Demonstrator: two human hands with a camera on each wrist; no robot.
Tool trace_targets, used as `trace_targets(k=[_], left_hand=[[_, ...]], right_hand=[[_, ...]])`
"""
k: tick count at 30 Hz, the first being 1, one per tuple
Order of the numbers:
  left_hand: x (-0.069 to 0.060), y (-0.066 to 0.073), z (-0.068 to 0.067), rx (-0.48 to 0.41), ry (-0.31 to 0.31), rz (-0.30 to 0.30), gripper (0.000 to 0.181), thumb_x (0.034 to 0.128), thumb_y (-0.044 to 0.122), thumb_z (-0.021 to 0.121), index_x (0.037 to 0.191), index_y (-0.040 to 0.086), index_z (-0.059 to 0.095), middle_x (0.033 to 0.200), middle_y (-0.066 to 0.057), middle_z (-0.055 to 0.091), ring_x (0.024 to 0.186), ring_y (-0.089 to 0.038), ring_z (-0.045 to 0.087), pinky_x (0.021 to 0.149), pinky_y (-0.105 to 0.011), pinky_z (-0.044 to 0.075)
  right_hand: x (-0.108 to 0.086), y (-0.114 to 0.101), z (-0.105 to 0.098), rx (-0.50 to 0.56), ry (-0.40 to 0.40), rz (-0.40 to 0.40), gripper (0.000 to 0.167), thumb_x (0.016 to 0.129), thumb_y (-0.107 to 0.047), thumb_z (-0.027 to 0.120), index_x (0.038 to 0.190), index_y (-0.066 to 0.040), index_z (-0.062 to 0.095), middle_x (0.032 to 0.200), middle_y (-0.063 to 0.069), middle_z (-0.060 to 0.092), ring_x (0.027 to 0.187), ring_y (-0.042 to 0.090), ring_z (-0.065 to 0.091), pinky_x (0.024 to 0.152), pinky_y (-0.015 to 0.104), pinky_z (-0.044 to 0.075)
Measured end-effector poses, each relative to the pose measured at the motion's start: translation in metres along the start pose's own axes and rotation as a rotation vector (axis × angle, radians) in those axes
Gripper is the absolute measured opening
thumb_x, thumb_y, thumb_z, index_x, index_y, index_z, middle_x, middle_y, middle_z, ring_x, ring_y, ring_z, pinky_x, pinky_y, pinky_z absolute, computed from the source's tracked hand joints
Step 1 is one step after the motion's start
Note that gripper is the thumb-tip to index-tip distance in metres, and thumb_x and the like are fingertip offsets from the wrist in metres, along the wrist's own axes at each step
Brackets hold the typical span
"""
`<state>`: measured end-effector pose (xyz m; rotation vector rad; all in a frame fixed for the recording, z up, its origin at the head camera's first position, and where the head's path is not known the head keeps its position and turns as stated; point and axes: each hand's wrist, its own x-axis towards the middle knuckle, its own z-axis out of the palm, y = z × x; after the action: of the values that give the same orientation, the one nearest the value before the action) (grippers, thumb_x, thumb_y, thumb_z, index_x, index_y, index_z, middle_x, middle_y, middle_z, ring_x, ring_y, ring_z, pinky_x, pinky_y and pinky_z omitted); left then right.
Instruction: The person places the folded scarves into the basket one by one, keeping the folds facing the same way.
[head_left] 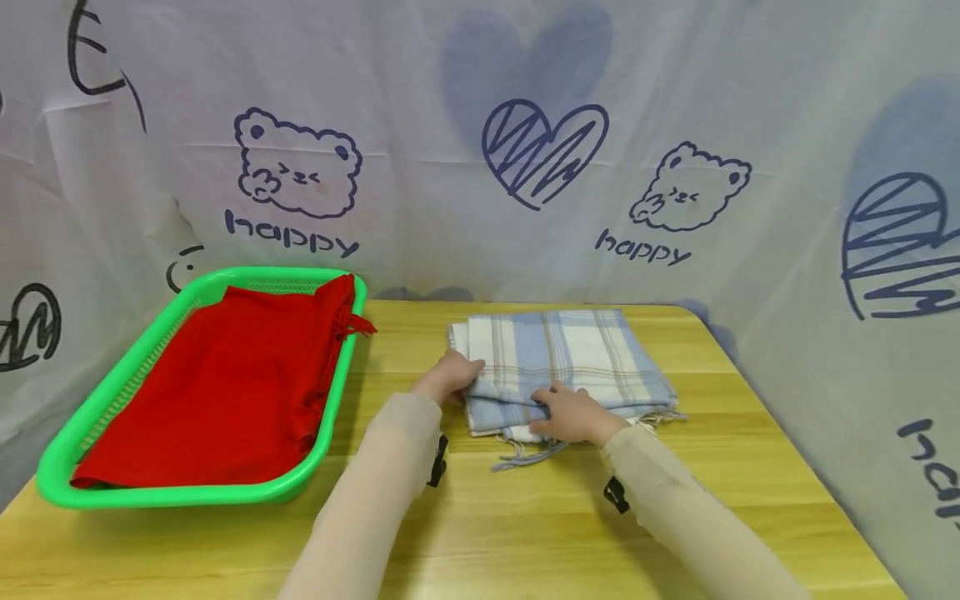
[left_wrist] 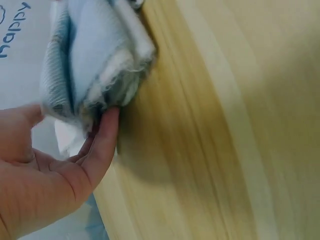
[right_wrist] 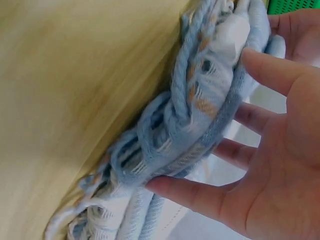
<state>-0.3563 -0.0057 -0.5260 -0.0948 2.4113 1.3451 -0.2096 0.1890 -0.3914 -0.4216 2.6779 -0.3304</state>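
Observation:
A folded plaid scarf (head_left: 558, 354) in light blue, white and tan lies on the table, its twisted fringe hanging out at the front edge. At its left edge my left hand (head_left: 452, 375) pinches the folded layers. In the left wrist view the thumb of that left hand (left_wrist: 55, 170) is on one side of the fold and its fingers on the other. My right hand (head_left: 573, 414) rests on the scarf's front edge. Seen from the right wrist, the fingers of this right hand (right_wrist: 270, 125) are spread and touch the blue layers beside the fringe (right_wrist: 155, 130).
To the left stands a green plastic basket (head_left: 341, 392) with a folded red cloth (head_left: 225, 392) in it; red tassels hang over its right rim. The wooden table (head_left: 517, 533) ends at a pale printed curtain (head_left: 420, 208) at the back and right.

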Motion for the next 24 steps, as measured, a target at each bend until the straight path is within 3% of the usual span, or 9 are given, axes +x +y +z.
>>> trace_targets(k=[1,4,6,8,11,15,20,22,24], left_hand=[[-0.015,0.009,-0.003,0.014,-0.005,-0.015,0.088,0.0924,0.027,0.055,0.147,-0.005,-0.006,0.131,-0.031,0.04,0.071,-0.035,0.064,0.061,-0.043,0.056],[-0.076,0.043,-0.014,0.075,0.011,0.024,0.101,0.0813,0.01,0.069,0.148,0.001,-0.006,0.122,-0.035,0.046,0.057,-0.029,0.056,0.05,-0.039,0.051],[-0.114,0.067,-0.021,0.186,0.032,0.018,0.095,0.0806,0.001,0.066,0.151,0.011,0.003,0.134,-0.033,0.04,0.078,-0.035,0.06,0.064,-0.042,0.052],[-0.133,0.076,-0.025,0.314,0.036,0.062,0.08,0.084,0.001,0.06,0.15,0.015,0.017,0.145,-0.03,0.026,0.108,-0.042,0.052,0.08,-0.047,0.05],[-0.144,0.079,-0.028,0.552,-0.006,0.121,0.058,0.0914,0.006,0.049,0.146,0.017,0.032,0.156,-0.018,0.005,0.14,-0.045,0.014,0.105,-0.056,0.032],[-0.145,0.08,-0.032,0.756,-0.099,0.153,0.049,0.0963,0.013,0.04,0.145,0.02,0.035,0.159,-0.005,0.007,0.145,-0.034,0.002,0.113,-0.059,0.013],[-0.148,0.086,-0.037,0.888,-0.167,0.145,0.045,0.0979,0.022,0.04,0.143,0.017,0.039,0.155,-0.005,0.022,0.145,-0.032,0.011,0.114,-0.056,0.013],[-0.151,0.09,-0.039,0.932,-0.188,0.137,0.042,0.0982,0.027,0.041,0.138,0.014,0.046,0.15,-0.007,0.035,0.141,-0.031,0.025,0.114,-0.055,0.017],[-0.155,0.095,-0.04,0.977,-0.208,0.124,0.035,0.0972,0.032,0.043,0.118,0.009,0.06,0.137,-0.008,0.051,0.131,-0.027,0.042,0.112,-0.052,0.024]], right_hand=[[0.0,0.001,-0.001,0.022,0.001,0.008,0.056,0.094,-0.036,0.054,0.14,-0.007,0.041,0.149,0.026,0.027,0.131,0.043,0.037,0.107,0.06,0.024],[-0.002,0.005,-0.006,0.081,0.039,0.035,0.054,0.096,-0.038,0.049,0.138,-0.004,0.042,0.143,0.026,0.036,0.128,0.043,0.04,0.104,0.057,0.032],[-0.004,0.01,-0.008,0.077,0.073,0.087,0.055,0.097,-0.039,0.047,0.138,-0.003,0.042,0.139,0.028,0.04,0.124,0.046,0.041,0.099,0.057,0.037],[-0.006,0.012,-0.008,0.04,0.097,0.132,0.054,0.098,-0.038,0.045,0.137,-0.001,0.042,0.135,0.029,0.042,0.119,0.05,0.043,0.095,0.058,0.04],[-0.007,0.012,-0.004,-0.034,0.098,0.177,0.054,0.098,-0.037,0.044,0.137,0.0,0.042,0.132,0.032,0.04,0.117,0.056,0.039,0.093,0.062,0.038],[-0.003,0.011,-0.001,-0.04,0.102,0.149,0.05,0.099,-0.033,0.044,0.134,0.002,0.044,0.129,0.033,0.04,0.116,0.056,0.038,0.094,0.062,0.037],[0.002,0.017,-0.007,-0.004,0.089,0.13,0.048,0.098,-0.032,0.045,0.135,-0.001,0.045,0.132,0.03,0.04,0.115,0.052,0.04,0.091,0.06,0.039],[0.004,0.021,-0.01,0.024,0.074,0.111,0.046,0.099,-0.031,0.045,0.134,-0.002,0.046,0.133,0.029,0.039,0.114,0.049,0.04,0.09,0.059,0.04],[0.007,0.026,-0.011,0.054,0.062,0.08,0.043,0.099,-0.029,0.043,0.133,-0.002,0.047,0.134,0.027,0.038,0.114,0.046,0.039,0.09,0.058,0.039]])
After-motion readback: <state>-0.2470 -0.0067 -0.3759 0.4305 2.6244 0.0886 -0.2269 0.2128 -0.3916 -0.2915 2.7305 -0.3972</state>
